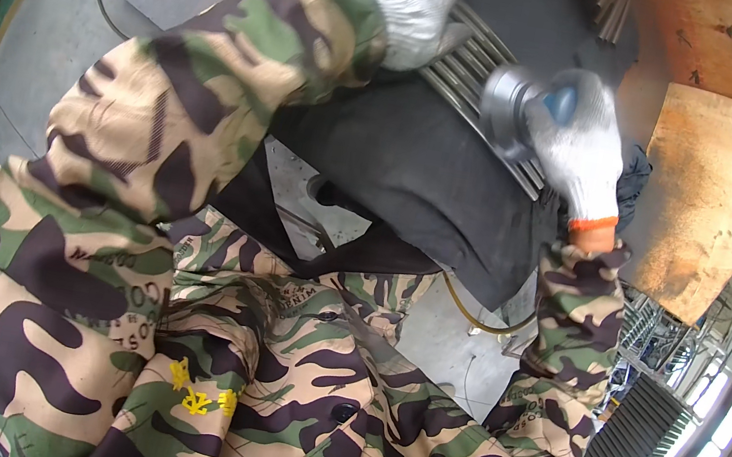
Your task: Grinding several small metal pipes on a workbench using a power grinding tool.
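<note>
A row of shiny metal rods lies side by side on black cloth in front of me. My left hand, in a white knit glove, rests at the left part of the rods, its fingers stretched out and apart. My right hand, in a similar glove with an orange cuff, is closed around a disc sander with a round grey head and a blue part. The sander's head is over the right part of the rods, blurred by motion. Whether its face touches them is hidden.
More thin rods lie farther off at the top. Rust-stained brown boards stand at the right. Below them is a dark ribbed stack. A yellowish hose curves beneath the cloth, over the grey floor.
</note>
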Tool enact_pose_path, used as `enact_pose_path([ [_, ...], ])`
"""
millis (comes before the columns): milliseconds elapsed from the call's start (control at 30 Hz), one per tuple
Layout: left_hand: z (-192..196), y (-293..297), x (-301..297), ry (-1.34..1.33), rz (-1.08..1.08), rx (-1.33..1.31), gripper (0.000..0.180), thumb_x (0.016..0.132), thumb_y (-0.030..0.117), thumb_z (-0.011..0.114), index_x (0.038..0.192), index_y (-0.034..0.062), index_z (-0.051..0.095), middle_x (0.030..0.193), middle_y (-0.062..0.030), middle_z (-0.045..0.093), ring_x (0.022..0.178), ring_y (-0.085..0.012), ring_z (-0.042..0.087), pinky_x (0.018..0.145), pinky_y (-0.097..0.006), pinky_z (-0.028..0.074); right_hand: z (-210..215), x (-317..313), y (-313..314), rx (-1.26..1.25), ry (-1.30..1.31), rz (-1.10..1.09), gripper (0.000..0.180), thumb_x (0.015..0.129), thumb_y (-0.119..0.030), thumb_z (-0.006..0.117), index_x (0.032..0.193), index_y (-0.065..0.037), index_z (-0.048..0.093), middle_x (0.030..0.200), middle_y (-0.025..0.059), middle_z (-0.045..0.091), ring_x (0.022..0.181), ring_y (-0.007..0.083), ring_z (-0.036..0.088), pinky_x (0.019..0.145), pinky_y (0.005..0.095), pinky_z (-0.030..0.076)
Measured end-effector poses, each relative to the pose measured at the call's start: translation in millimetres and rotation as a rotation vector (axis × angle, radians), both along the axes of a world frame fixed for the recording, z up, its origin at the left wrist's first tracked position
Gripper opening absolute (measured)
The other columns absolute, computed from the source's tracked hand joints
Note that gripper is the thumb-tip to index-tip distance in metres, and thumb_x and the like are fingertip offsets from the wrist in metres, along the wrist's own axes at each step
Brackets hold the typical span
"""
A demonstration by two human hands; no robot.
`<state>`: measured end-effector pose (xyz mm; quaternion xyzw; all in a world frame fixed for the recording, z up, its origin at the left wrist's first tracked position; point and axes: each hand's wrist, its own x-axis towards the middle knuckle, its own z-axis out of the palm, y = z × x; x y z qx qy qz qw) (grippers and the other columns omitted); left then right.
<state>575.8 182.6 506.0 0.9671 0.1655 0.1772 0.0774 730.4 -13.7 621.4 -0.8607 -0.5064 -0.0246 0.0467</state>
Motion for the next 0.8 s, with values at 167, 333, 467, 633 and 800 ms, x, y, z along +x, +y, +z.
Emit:
enact_pose_path([
  [167,-1,5,-9,-0.027,0.001,-0.019,0.075,0.102,0.051,0.051,0.153,-0.0045,0.049,0.158,-0.0251,0.049,0.153,-0.0427,0.037,0.129,-0.056,0.019,3,-10,16,-0.009,0.004,-0.009,0.039,0.083,-0.036,0.073,0.114,-0.013,0.068,0.114,0.0191,0.067,0.103,0.0398,0.069,0.094,0.0469,0.056],
  [333,5,0,-12,-0.025,-0.018,0.000,0.075,0.101,0.049,0.052,0.151,-0.0062,0.049,0.157,-0.0259,0.049,0.152,-0.0433,0.038,0.129,-0.057,0.020,1,-7,13,-0.020,-0.006,-0.020,0.040,0.084,-0.036,0.073,0.116,-0.013,0.068,0.114,0.0196,0.067,0.104,0.0396,0.070,0.094,0.0471,0.057],
  [467,-3,0,-19,-0.062,-0.018,0.024,0.073,0.100,0.048,0.052,0.150,-0.0054,0.051,0.158,-0.0257,0.048,0.152,-0.0435,0.038,0.128,-0.057,0.021,0,3,15,-0.017,-0.030,-0.003,0.042,0.084,-0.038,0.073,0.117,-0.012,0.068,0.115,0.0211,0.068,0.104,0.0405,0.070,0.094,0.0470,0.057],
  [633,-7,9,2,-0.037,0.027,0.044,0.072,0.100,0.048,0.053,0.150,-0.0049,0.051,0.155,-0.0256,0.050,0.150,-0.0440,0.039,0.128,-0.056,0.022,-2,-15,-3,-0.023,0.027,-0.053,0.040,0.084,-0.038,0.072,0.116,-0.014,0.069,0.114,0.0193,0.068,0.109,0.0398,0.069,0.096,0.0481,0.056],
  [800,0,1,-8,-0.075,-0.004,0.066,0.072,0.099,0.049,0.055,0.147,-0.0047,0.053,0.154,-0.0253,0.051,0.147,-0.0438,0.042,0.127,-0.056,0.023,-2,16,-2,-0.044,-0.015,-0.068,0.044,0.085,-0.041,0.072,0.119,-0.013,0.068,0.120,0.0207,0.067,0.110,0.0401,0.069,0.099,0.0467,0.055],
])
